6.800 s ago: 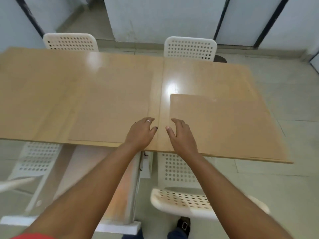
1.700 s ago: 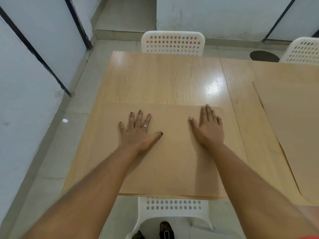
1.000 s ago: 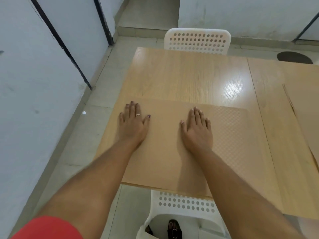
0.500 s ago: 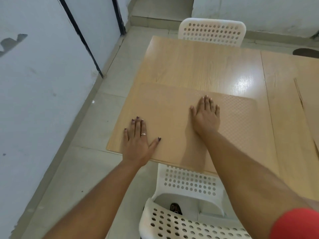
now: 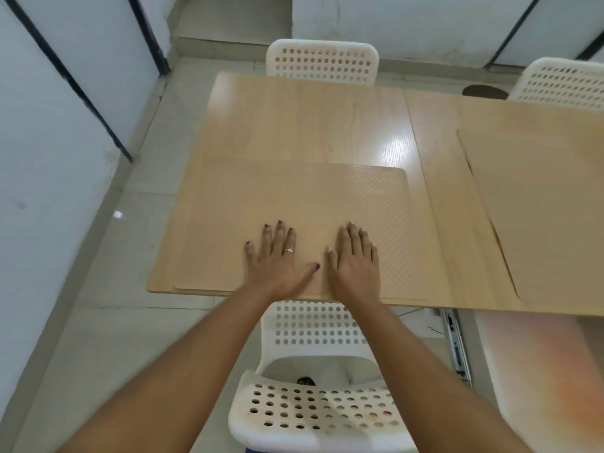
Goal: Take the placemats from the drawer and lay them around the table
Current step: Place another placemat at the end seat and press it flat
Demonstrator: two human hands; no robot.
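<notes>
Tan unmarked placemat (image 5: 228, 223) under hands (image 5: 276, 259)

Pale wood worktop (image 5: 310, 125), glare patch. White perforated chairs: near (image 5: 323, 410), far (image 5: 322, 62), far-right (image 5: 562, 83). Grey tile floor (image 5: 108, 289); white walls (image 5: 49, 142) w/ black strips.

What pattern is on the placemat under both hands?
A fine dotted, embossed grid on tan placemat; clearest in the head view near its glossy right corner.

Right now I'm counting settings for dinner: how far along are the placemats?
Done: one placemat lies flat at the right place. In hand: the left hand and right hand press flat on the near placemat, set at the table edge. Left: the far side, by both white chairs, shows no mat.
</notes>
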